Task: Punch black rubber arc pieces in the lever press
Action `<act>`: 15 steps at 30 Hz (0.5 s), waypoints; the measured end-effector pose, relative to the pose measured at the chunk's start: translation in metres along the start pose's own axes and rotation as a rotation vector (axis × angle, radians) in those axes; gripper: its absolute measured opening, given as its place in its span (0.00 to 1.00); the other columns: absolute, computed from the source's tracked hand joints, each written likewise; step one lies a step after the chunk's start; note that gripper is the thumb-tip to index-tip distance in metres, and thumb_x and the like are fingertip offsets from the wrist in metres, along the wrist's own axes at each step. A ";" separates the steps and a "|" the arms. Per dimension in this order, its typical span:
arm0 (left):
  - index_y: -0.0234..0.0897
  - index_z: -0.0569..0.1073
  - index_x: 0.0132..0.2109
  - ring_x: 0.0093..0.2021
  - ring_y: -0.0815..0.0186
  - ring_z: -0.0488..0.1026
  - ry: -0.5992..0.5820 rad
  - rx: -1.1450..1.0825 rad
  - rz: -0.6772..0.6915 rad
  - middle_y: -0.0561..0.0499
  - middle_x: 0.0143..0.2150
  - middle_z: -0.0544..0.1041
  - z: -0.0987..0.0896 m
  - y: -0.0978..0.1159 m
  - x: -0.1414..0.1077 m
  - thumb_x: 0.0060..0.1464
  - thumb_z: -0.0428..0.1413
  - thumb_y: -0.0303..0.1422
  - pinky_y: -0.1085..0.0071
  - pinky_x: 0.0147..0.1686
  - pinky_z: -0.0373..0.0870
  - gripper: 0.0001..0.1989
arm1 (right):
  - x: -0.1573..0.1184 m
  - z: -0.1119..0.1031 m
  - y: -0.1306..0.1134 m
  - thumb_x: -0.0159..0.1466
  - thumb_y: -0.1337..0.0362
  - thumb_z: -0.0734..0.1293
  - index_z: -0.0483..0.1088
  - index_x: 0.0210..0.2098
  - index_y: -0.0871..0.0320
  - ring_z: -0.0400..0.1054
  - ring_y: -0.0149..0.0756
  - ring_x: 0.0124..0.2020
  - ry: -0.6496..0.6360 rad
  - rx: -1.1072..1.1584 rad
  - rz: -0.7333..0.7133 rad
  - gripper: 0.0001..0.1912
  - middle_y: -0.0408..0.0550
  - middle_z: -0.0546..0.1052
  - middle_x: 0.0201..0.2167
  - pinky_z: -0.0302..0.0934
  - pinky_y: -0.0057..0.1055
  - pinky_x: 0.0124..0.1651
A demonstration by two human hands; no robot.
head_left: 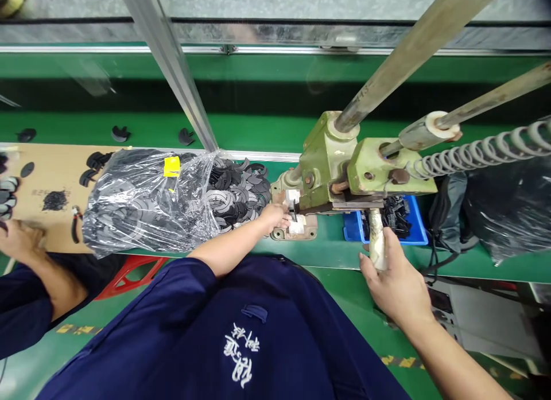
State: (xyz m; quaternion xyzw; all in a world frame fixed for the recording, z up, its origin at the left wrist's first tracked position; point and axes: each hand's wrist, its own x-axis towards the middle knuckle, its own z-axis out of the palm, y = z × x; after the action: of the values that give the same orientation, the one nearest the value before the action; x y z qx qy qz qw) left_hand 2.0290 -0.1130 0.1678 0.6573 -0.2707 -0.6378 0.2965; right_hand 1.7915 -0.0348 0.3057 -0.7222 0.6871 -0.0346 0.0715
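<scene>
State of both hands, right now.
Left hand: at the press base; whether it holds anything cannot be told.
Right hand: closed, holding the pale handle.

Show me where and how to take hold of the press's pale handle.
Probably best around the free lower end of the pale handle, coming from the wearer's side: it is slim and juts that way from under the green press head. The right hand is at that end, thumb to its left.
</scene>
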 end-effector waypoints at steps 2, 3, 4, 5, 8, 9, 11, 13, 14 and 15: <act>0.34 0.73 0.40 0.31 0.66 0.76 0.087 0.208 0.108 0.46 0.33 0.78 -0.024 -0.008 -0.006 0.59 0.53 0.40 0.72 0.33 0.72 0.13 | 0.000 0.001 0.001 0.63 0.51 0.58 0.48 0.67 0.63 0.72 0.58 0.47 0.001 0.008 -0.005 0.38 0.63 0.73 0.53 0.69 0.47 0.42; 0.35 0.74 0.39 0.35 0.65 0.76 0.171 0.345 0.173 0.46 0.35 0.78 -0.037 -0.012 -0.007 0.57 0.56 0.38 0.71 0.37 0.72 0.10 | 0.000 0.000 0.001 0.63 0.51 0.58 0.48 0.67 0.63 0.73 0.58 0.46 0.003 0.011 -0.010 0.38 0.62 0.73 0.53 0.69 0.47 0.42; 0.36 0.74 0.39 0.39 0.64 0.76 0.261 0.490 0.239 0.46 0.37 0.78 -0.050 -0.014 -0.008 0.54 0.59 0.37 0.70 0.42 0.70 0.09 | 0.000 0.000 0.001 0.63 0.51 0.58 0.49 0.67 0.63 0.73 0.58 0.46 0.007 0.015 -0.014 0.38 0.62 0.74 0.52 0.69 0.46 0.42; 0.37 0.75 0.41 0.43 0.62 0.75 0.350 0.622 0.294 0.45 0.40 0.77 -0.062 -0.015 -0.007 0.53 0.60 0.35 0.69 0.46 0.69 0.09 | 0.000 0.000 0.001 0.63 0.51 0.58 0.49 0.67 0.64 0.73 0.57 0.46 0.012 0.019 -0.019 0.38 0.62 0.74 0.51 0.69 0.46 0.41; 0.37 0.74 0.48 0.51 0.60 0.71 0.501 0.886 0.387 0.43 0.50 0.71 -0.084 -0.011 0.001 0.53 0.58 0.33 0.68 0.52 0.65 0.14 | -0.001 -0.002 0.000 0.63 0.52 0.59 0.51 0.66 0.63 0.74 0.56 0.43 0.025 0.019 -0.026 0.37 0.61 0.75 0.49 0.70 0.44 0.39; 0.37 0.73 0.50 0.51 0.60 0.70 0.508 0.938 0.410 0.42 0.51 0.69 -0.088 -0.008 0.006 0.54 0.57 0.33 0.68 0.52 0.65 0.16 | -0.001 -0.002 0.001 0.63 0.52 0.59 0.51 0.66 0.63 0.75 0.56 0.42 0.028 0.017 -0.027 0.37 0.61 0.76 0.49 0.70 0.44 0.38; 0.36 0.72 0.52 0.52 0.58 0.68 0.485 1.036 0.458 0.42 0.53 0.67 -0.090 0.001 0.015 0.55 0.56 0.32 0.67 0.53 0.64 0.17 | 0.000 -0.001 0.002 0.63 0.52 0.59 0.51 0.66 0.63 0.75 0.56 0.42 0.035 0.017 -0.036 0.36 0.61 0.76 0.49 0.70 0.44 0.38; 0.38 0.71 0.53 0.53 0.56 0.65 0.432 1.160 0.496 0.42 0.54 0.66 -0.090 0.012 0.025 0.54 0.55 0.30 0.65 0.53 0.64 0.19 | 0.001 0.002 0.004 0.64 0.52 0.59 0.51 0.66 0.63 0.74 0.56 0.44 0.043 0.026 -0.051 0.36 0.61 0.75 0.50 0.70 0.44 0.40; 0.39 0.71 0.54 0.54 0.55 0.64 0.397 1.224 0.505 0.42 0.55 0.65 -0.089 0.018 0.028 0.53 0.55 0.29 0.64 0.53 0.64 0.20 | 0.001 0.003 0.004 0.64 0.52 0.59 0.50 0.66 0.63 0.73 0.55 0.46 0.049 0.036 -0.054 0.36 0.61 0.74 0.51 0.70 0.44 0.41; 0.39 0.70 0.55 0.54 0.54 0.64 0.364 1.285 0.513 0.42 0.56 0.65 -0.087 0.024 0.031 0.52 0.54 0.28 0.63 0.52 0.64 0.21 | 0.001 0.005 0.005 0.64 0.53 0.59 0.50 0.66 0.63 0.73 0.54 0.47 0.051 0.050 -0.054 0.36 0.61 0.74 0.52 0.70 0.43 0.43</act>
State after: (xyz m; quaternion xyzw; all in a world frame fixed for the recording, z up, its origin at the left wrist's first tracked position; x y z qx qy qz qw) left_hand 2.1181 -0.1480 0.1650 0.7138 -0.6849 -0.1426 0.0317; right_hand 1.7874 -0.0353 0.3001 -0.7374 0.6679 -0.0719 0.0712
